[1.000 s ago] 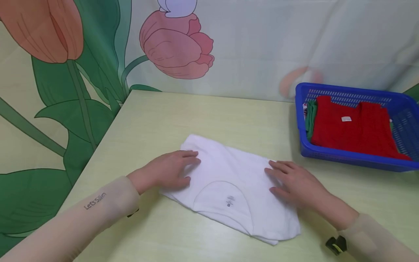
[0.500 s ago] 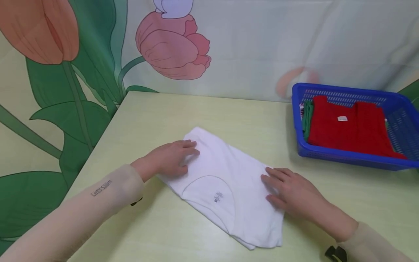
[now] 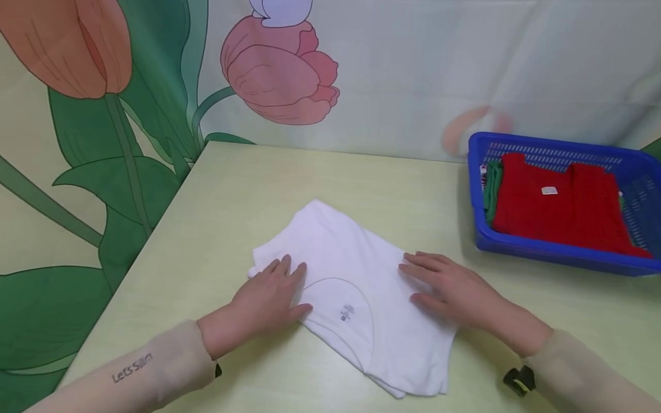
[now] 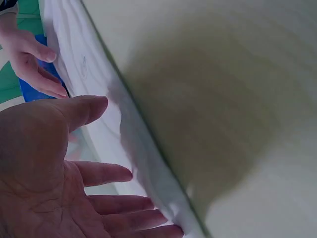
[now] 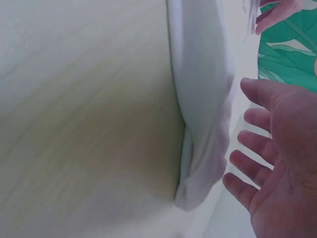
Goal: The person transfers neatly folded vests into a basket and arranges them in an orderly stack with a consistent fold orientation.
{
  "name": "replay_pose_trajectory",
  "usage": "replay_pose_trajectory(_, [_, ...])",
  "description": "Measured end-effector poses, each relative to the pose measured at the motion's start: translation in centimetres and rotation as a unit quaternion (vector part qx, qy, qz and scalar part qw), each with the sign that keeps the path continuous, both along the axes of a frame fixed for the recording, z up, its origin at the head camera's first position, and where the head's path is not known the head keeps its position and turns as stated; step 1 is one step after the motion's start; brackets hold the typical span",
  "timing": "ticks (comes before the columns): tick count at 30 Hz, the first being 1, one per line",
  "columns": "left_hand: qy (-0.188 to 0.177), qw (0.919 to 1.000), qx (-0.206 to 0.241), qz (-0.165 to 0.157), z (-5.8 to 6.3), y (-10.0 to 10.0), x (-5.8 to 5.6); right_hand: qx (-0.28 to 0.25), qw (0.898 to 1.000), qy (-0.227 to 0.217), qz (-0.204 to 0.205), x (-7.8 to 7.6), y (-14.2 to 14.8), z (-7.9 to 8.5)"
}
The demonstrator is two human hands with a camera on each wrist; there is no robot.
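A white T-shirt [image 3: 356, 252], folded and turned at a slant, lies on the table with its round neckline and small printed label towards the front. On its left side rests my left hand [image 3: 271, 298], fingers spread over the cloth beside the neckline. My right hand [image 3: 454, 287] touches the shirt's right side with fingers nearly straight. In the left wrist view the left fingers [image 4: 114, 173] extend against the shirt's edge. The right wrist view has the right fingers [image 5: 252, 144] extended beside the folded layers of the shirt [image 5: 203, 99].
At the back right stands a blue plastic basket [image 3: 558, 252] holding a folded red garment [image 3: 563, 206] and a green one [image 3: 492, 192] beside it. The pale wooden table [image 3: 248, 189] meets a flower-printed curtain [image 3: 392, 74] at its back edge.
The shirt has turned clockwise, its left part going up and its right part down. My left hand has since slid down towards the neckline; the right hand has shifted slightly left.
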State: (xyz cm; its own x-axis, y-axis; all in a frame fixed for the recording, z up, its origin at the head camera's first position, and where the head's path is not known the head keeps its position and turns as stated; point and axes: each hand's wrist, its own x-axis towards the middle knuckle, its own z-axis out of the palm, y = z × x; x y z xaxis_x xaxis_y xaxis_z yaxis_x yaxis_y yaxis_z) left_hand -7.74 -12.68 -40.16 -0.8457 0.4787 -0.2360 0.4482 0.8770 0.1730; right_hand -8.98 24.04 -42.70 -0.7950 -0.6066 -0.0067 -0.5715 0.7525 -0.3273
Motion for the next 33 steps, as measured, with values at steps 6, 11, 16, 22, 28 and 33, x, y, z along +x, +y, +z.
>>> replay_pose_trajectory(6, [-0.003,0.9999,0.013,-0.007,-0.8,-0.2,-0.3,0.012,1.000,-0.013,0.009,0.2,-0.2,-0.4])
replay_pose_trajectory(11, [-0.014,0.9998,0.016,0.002,-1.0,-0.4,-1.9,0.022,1.000,-0.012,0.004,0.8,-0.1,-0.6])
replay_pose_trajectory(16, [-0.006,0.9997,0.024,-0.002,-1.4,-0.6,-3.9,0.037,0.999,-0.018,0.002,1.5,-0.3,-0.4])
replay_pose_trajectory(22, [0.018,0.9987,0.033,-0.034,-1.6,-0.4,-6.3,0.043,0.999,-0.003,0.005,2.5,-0.6,-0.4])
replay_pose_trajectory(28, [0.012,0.9983,0.021,-0.053,-1.5,0.0,-8.5,0.045,0.999,0.002,0.017,3.5,-1.0,-0.3])
replay_pose_trajectory(33, [0.020,0.9965,0.021,-0.078,-1.8,0.0,-10.1,0.056,0.998,-0.013,0.019,4.2,-1.4,-0.2])
